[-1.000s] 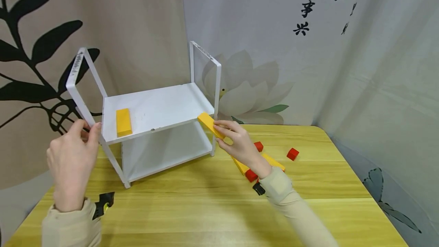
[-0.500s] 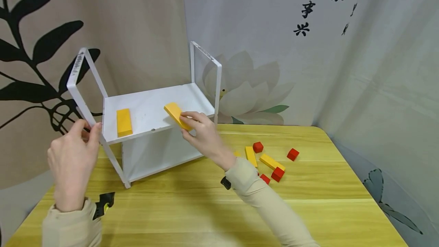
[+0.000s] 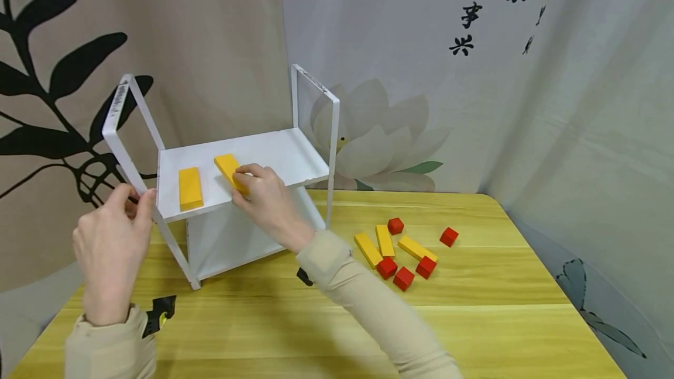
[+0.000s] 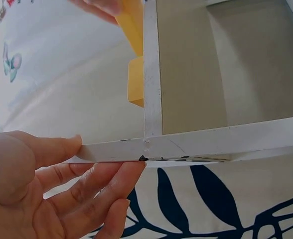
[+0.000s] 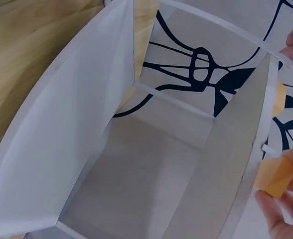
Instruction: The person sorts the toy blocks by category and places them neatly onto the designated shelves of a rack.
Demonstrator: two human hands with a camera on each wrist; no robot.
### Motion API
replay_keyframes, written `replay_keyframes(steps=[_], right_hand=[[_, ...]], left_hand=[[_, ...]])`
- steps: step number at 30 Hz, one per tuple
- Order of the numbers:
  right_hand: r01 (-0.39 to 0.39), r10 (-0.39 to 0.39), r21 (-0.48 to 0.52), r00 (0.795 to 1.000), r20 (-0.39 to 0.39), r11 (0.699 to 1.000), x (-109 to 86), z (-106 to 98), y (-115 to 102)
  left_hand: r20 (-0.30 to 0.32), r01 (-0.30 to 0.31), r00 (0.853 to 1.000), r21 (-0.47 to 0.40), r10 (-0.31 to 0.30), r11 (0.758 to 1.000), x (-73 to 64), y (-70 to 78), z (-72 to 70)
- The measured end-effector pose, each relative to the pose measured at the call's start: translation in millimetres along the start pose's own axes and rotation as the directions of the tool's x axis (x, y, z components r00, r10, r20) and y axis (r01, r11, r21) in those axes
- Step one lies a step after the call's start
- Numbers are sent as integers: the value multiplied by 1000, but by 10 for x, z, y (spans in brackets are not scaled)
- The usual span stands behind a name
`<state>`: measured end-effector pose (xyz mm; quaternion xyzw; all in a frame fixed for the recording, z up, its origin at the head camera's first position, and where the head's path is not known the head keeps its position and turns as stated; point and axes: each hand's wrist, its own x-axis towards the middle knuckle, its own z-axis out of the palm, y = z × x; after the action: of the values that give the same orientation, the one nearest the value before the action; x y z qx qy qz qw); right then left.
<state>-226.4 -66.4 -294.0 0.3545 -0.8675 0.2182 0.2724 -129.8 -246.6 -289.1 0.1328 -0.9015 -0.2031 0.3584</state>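
My left hand (image 3: 113, 238) pinches the near left post of a white two-tier rack (image 3: 253, 151); in the left wrist view its thumb lies on one side of the bar and its fingers on the other. My right hand (image 3: 274, 203) holds a yellow block (image 3: 228, 169) by its near end, tilted at the front of the upper shelf. In the right wrist view this held block (image 5: 273, 177) is right at the shelf's edge. Left of it, a second yellow block (image 3: 190, 188) lies flat on the upper shelf, close to the left end.
On the wooden table (image 3: 474, 320), right of the rack, lie several loose pieces: yellow blocks (image 3: 385, 241) and red cubes (image 3: 403, 278). One red cube (image 3: 449, 237) sits apart, farther right. Printed curtains (image 3: 395, 45) hang behind the table.
My right hand has carried the yellow block leftward, from the rack's right post to beside the block on the upper shelf. My left hand has stayed on the post.
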Motion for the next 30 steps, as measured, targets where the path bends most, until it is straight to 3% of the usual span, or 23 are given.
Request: replay_keyframes(steps=[13, 20, 30], right_hand=[[-61, 67, -150, 997, 37, 987, 152, 220, -231], [28, -14, -225, 998, 64, 974, 134, 279, -268], [103, -88, -193, 993, 84, 976, 87, 300, -233]], left_hand=[[-12, -13, 1000, -10, 13, 1000, 4, -16, 9], [-2, -3, 1000, -9, 3, 1000, 8, -14, 4], [-3, 0, 1000, -9, 0, 1000, 9, -14, 10]])
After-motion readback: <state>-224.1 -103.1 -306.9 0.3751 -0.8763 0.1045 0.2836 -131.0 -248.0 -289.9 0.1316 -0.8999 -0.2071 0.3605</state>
